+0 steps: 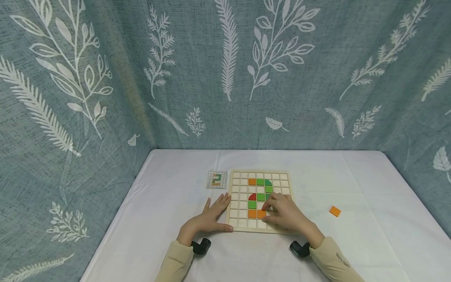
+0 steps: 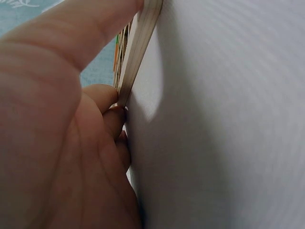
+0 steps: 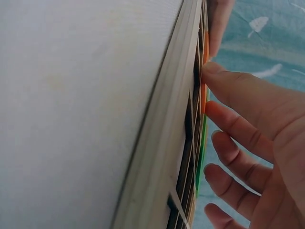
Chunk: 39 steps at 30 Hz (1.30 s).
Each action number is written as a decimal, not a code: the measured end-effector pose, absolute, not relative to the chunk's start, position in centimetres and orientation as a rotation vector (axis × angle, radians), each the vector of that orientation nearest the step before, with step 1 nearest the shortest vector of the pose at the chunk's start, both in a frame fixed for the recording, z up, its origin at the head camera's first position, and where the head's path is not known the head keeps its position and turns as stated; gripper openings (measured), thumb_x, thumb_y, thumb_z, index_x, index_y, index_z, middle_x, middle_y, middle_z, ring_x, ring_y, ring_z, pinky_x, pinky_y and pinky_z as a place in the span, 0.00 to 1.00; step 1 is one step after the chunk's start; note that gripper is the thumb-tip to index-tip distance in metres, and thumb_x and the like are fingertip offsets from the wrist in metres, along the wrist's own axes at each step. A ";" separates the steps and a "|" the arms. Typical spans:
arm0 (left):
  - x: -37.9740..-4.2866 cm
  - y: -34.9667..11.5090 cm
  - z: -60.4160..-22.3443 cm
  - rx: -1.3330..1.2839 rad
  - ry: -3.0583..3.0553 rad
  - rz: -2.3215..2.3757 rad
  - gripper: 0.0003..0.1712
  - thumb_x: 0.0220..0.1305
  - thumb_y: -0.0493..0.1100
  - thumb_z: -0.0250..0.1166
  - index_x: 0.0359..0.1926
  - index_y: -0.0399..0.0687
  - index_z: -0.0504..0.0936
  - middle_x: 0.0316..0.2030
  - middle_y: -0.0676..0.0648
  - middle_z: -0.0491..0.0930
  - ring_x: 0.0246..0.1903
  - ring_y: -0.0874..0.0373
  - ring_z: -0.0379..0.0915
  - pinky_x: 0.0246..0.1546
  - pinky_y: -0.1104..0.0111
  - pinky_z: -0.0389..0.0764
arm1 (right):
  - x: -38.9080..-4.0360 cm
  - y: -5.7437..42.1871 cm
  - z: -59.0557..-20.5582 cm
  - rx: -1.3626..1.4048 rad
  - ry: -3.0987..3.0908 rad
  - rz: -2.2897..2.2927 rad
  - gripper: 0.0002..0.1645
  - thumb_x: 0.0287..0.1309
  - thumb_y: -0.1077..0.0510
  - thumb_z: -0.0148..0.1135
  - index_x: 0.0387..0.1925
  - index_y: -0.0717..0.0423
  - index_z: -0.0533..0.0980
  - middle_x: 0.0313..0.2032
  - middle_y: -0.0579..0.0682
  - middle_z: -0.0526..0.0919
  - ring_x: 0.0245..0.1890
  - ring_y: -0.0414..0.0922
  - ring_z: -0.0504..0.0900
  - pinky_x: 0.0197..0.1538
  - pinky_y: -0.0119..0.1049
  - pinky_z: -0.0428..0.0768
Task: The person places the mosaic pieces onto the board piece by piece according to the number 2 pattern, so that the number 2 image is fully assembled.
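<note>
A wooden grid board lies on the table with orange, green and red tiles set in its squares. My left hand rests at its left edge with the fingers spread; the thumb touches the frame at the lower corner, as the left wrist view also shows. Over the lower middle of the board, my right hand pinches an orange tile between thumb and index finger. That tile sits beside another orange tile, under a green tile. The right hand hides part of the board's right side.
A small pattern card with a coloured figure on a grid lies left of the board. One loose orange tile is on the white tablecloth to the right. A patterned curtain hangs behind the table.
</note>
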<state>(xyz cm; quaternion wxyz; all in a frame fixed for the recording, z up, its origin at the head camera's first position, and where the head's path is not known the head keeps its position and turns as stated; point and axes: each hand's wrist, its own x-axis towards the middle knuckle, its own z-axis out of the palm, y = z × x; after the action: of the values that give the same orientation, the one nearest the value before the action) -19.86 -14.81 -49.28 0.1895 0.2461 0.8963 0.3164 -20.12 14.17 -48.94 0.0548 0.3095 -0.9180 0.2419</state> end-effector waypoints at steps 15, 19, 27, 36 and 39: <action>-20.0 -14.9 -49.5 0.718 2.515 0.879 0.58 0.51 0.58 0.69 0.72 0.45 0.43 0.73 0.44 0.39 0.72 0.50 0.28 0.67 0.47 0.22 | -20.2 15.6 -49.1 0.949 -2.754 0.688 0.13 0.43 0.46 0.72 0.31 0.44 0.81 0.31 0.38 0.75 0.32 0.36 0.72 0.40 0.38 0.67; -19.9 -15.0 -49.6 0.711 2.518 0.878 0.58 0.51 0.58 0.69 0.73 0.46 0.43 0.73 0.45 0.39 0.72 0.50 0.28 0.67 0.47 0.22 | -20.2 16.1 -49.2 0.926 -2.767 0.664 0.14 0.44 0.45 0.71 0.32 0.45 0.81 0.33 0.39 0.76 0.34 0.36 0.73 0.40 0.38 0.68; -19.8 -14.9 -49.5 0.719 2.519 0.888 0.59 0.51 0.57 0.69 0.72 0.43 0.43 0.73 0.43 0.39 0.72 0.48 0.29 0.67 0.46 0.23 | -20.0 17.0 -48.9 0.883 -2.807 0.690 0.13 0.46 0.46 0.70 0.34 0.45 0.81 0.33 0.38 0.75 0.34 0.37 0.73 0.39 0.37 0.66; -19.8 -14.8 -49.5 0.712 2.529 0.900 0.59 0.50 0.57 0.69 0.72 0.43 0.44 0.72 0.43 0.40 0.72 0.47 0.30 0.67 0.47 0.23 | -19.8 18.3 -48.5 0.795 -2.845 0.718 0.15 0.44 0.47 0.71 0.35 0.47 0.81 0.35 0.40 0.76 0.35 0.40 0.72 0.40 0.36 0.65; -19.7 -14.9 -49.5 0.725 2.527 0.900 0.59 0.50 0.57 0.70 0.72 0.42 0.44 0.72 0.42 0.40 0.72 0.47 0.30 0.67 0.46 0.24 | -19.7 18.7 -48.5 0.766 -2.850 0.703 0.15 0.44 0.48 0.72 0.34 0.48 0.81 0.34 0.40 0.76 0.34 0.40 0.72 0.40 0.37 0.66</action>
<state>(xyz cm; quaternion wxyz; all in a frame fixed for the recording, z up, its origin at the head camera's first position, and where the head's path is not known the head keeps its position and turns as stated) -19.74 -14.87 -49.48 0.1802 0.2567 0.8945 0.3186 -19.74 18.73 -48.50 0.0538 0.2520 -0.9381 0.2315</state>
